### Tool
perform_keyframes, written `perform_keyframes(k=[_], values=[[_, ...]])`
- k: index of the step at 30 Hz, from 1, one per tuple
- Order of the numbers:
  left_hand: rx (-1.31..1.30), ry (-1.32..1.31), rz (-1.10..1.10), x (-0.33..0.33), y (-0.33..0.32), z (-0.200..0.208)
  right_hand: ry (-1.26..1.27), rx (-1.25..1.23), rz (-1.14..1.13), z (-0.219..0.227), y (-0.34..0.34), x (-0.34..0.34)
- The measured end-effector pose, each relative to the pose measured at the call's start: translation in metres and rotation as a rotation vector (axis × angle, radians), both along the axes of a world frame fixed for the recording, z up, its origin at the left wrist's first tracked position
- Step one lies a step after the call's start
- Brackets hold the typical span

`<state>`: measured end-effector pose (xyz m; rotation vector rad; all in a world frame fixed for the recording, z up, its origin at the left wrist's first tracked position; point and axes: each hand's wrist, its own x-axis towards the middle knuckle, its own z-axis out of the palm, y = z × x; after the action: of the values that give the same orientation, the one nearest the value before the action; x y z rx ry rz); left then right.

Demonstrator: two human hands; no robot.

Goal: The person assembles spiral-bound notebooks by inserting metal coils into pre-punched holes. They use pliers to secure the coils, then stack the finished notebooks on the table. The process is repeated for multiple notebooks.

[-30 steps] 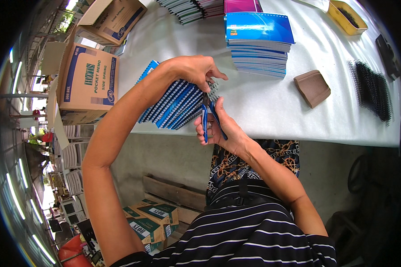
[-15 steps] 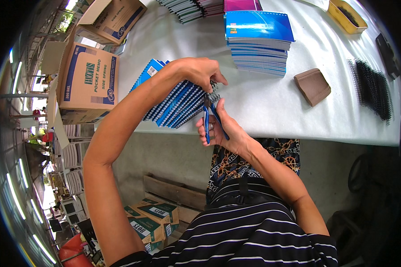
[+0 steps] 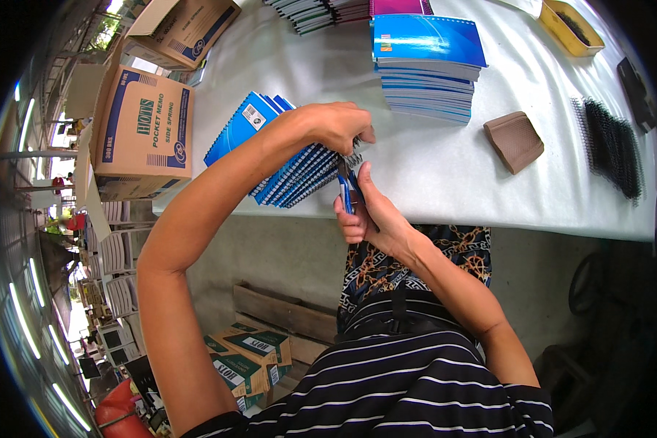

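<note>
A fanned row of blue spiral notebooks (image 3: 233, 131) lies on the table's near left part, their coil edges turned toward me. My left hand (image 3: 342, 125) reaches across them, with bent fingers closed over the right-hand ends of the coils; its fingertips are partly hidden. My right hand (image 3: 372, 217) grips blue-handled pliers (image 3: 347, 196), fingers wrapped round the handles. The dark jaws point away from me and touch or nearly touch the wire ends just below my left fingers. Exactly which wire the jaws meet is too small to tell.
A tall stack of blue notebooks (image 3: 427, 44) stands beyond my hands, with more spiral notebooks (image 3: 321, 11) behind. Right of it lie a brown pad (image 3: 515, 142), black coils (image 3: 609, 150) and a yellow tray (image 3: 573, 33). Open cartons (image 3: 146, 124) stand left. The table edge (image 3: 547, 228) runs near me.
The pliers' handles, spread apart earlier, are now squeezed together in my right hand. My left hand has shifted slightly right, and more of the fanned notebooks' blue cover shows.
</note>
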<state>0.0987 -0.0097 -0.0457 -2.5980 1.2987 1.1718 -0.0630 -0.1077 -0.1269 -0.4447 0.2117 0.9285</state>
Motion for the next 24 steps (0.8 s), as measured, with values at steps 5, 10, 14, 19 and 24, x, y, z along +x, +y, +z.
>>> perform_keyframes(k=[5,10,14,19,24], values=[[0.022,0.028,0.017,-0.001,-0.002,0.003,0.026,-0.103,-0.035,0.008,0.003,-0.005],[0.108,-0.048,-0.026,-0.007,-0.008,0.006,0.035,0.049,-0.004,-0.001,0.0,0.002],[0.103,-0.181,-0.07,-0.021,-0.009,0.006,0.057,0.068,0.048,-0.009,-0.003,0.003],[0.019,-0.194,-0.083,-0.023,0.0,0.004,0.073,-0.139,0.0,0.015,0.005,-0.009],[-0.047,-0.209,-0.081,-0.02,0.008,-0.005,0.089,-0.072,0.024,0.006,0.006,-0.003]])
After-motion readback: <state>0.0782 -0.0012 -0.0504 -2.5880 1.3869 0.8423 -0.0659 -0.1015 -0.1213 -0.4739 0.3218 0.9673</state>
